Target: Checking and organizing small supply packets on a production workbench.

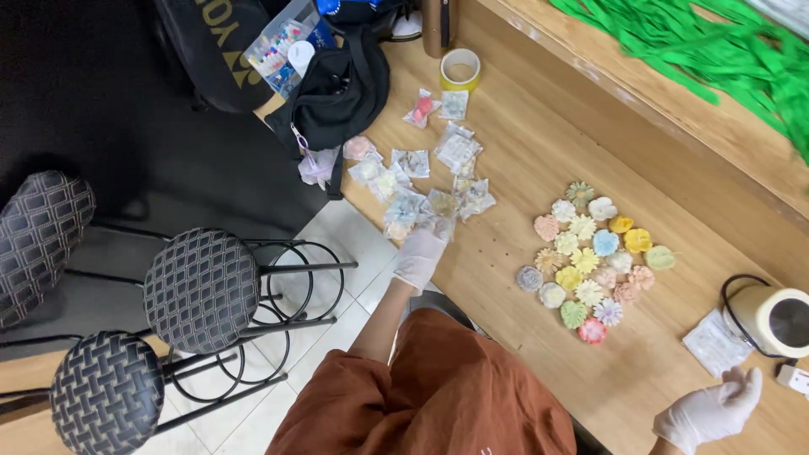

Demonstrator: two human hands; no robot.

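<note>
Two gloved hands worked apart: left hand (419,257) pinched a clear packet (438,224) at the desk's (522,152) near edge, right hand (709,413) lay spread, empty.

- The green ribbons (716,50) run off the top and right edges.
- The white machine (779,320) is cut by the right edge.
- What the small clear bags (421,190) hold is too small to tell.

Room: wooden surface (539,160) with a raised wooden ledge (674,118) along its far edge; white tiled floor (337,244); dark floor mat (101,101); three round stools (200,289) with woven-pattern seats and black metal frames.
</note>
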